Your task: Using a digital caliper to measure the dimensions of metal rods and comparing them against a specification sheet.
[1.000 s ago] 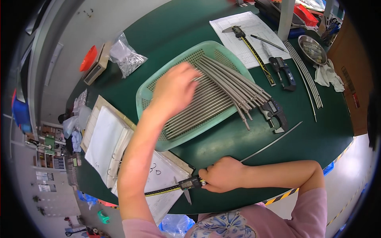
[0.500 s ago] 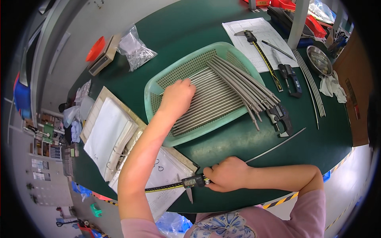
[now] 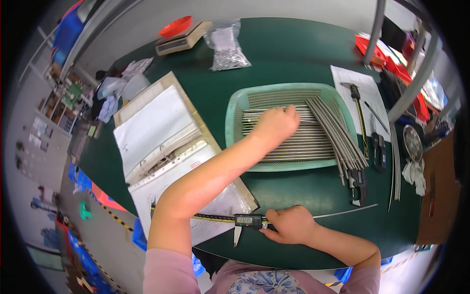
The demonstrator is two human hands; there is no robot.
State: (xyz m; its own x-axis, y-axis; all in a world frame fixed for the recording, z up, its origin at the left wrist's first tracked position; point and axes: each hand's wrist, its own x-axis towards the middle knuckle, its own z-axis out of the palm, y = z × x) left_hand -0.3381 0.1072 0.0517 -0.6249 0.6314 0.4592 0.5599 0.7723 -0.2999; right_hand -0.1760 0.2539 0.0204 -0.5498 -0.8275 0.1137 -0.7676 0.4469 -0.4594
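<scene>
- Green perforated plastic basket [image 3: 231, 125], its walls corralling slim silver metal rods [image 3: 298, 147]
- Left hand [image 3: 278, 126] curled above them, grip unclear
- Right hand [image 3: 292, 225] grasping black digital caliper [image 3: 248, 220], display upward, seemingly for readability

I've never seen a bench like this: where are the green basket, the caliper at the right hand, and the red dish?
Green basket [image 3: 293, 166]: head view, on its near rim.
Caliper [image 3: 248, 220]: head view, on its display housing.
Red dish [image 3: 176, 27]: head view, on its side.
</scene>
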